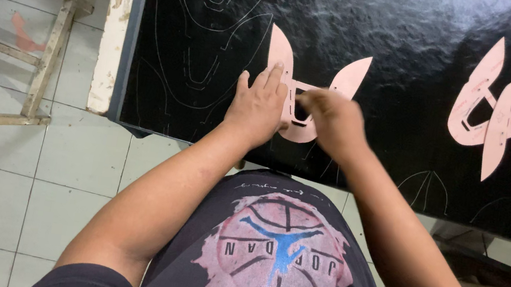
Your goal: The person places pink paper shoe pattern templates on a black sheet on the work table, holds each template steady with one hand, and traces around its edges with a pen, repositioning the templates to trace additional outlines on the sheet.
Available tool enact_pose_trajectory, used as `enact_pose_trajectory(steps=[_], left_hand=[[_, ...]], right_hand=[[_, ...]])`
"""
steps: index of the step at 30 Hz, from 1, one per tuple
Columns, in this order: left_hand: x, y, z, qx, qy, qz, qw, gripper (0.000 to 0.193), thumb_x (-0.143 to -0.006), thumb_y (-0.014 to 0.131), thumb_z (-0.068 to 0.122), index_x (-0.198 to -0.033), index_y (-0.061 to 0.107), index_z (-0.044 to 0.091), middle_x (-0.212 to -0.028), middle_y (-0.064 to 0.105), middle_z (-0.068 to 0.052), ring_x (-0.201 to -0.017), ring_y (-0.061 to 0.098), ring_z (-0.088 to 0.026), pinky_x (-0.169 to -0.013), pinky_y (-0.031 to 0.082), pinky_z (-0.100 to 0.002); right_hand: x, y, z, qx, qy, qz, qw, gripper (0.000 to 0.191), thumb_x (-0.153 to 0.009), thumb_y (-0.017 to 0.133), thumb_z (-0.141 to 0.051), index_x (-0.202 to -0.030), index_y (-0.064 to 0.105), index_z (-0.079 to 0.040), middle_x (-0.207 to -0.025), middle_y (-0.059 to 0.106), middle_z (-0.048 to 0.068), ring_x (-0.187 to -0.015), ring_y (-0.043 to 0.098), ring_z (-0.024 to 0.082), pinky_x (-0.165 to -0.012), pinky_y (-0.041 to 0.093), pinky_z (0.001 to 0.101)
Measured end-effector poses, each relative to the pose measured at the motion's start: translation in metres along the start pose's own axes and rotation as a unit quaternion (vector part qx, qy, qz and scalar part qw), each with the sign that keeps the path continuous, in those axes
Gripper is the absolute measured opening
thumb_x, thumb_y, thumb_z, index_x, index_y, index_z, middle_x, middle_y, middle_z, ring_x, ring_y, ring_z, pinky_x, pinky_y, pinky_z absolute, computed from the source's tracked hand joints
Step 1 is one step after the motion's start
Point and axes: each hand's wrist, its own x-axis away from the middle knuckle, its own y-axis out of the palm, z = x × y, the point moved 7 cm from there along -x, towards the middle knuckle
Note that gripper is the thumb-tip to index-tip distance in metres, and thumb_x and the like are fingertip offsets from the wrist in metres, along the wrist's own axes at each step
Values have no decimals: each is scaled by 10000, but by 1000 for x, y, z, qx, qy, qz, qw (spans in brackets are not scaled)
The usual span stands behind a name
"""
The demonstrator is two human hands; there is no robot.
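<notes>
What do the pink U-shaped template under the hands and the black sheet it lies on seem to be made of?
The pink U-shaped template looks like thin matte card or paperboard: flat, clean-cut edges, no gloss. The black sheet looks like leather or a synthetic imitation: fine pebbled grain with soft sheen, and pale traced outlines. The left hand presses the template flat; the right hand is blurred.

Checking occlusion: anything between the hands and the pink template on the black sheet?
Nothing visible. The left hand lies flat on the pink template; the right hand, blurred, is on its middle. The black sheet lies under it.
</notes>
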Motion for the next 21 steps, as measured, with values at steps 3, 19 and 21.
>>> enact_pose_trajectory(steps=[3,19,21], left_hand=[[-1,2,4,-15,5,-18,1000,879,-797,788,447,-1462,407,18,-1597,271,-241,-1461,311,-355,-1117,296,-645],[-18,12,15,-27,3,-52,998,657,-893,603,154,-1510,464,332,-1548,272,-354,-1386,345,-447,-1097,312,-603],[-18,12,15,-31,5,-51,998,655,-893,603,159,-1511,467,328,-1545,275,-358,-1381,347,-448,-1094,313,-603]], right_hand=[[0,-30,25,-49,61,50,996,190,-1025,665,-191,-1065,729,-16,-900,761,89,-796,736,161,-732,566,291],[15,-35,47,2,60,87,994,171,-1025,684,-192,-1066,724,-31,-847,742,104,-741,722,216,-676,546,324],[14,-35,47,25,62,89,994,164,-1020,691,-193,-1053,728,-37,-844,741,112,-748,723,240,-683,548,341]])
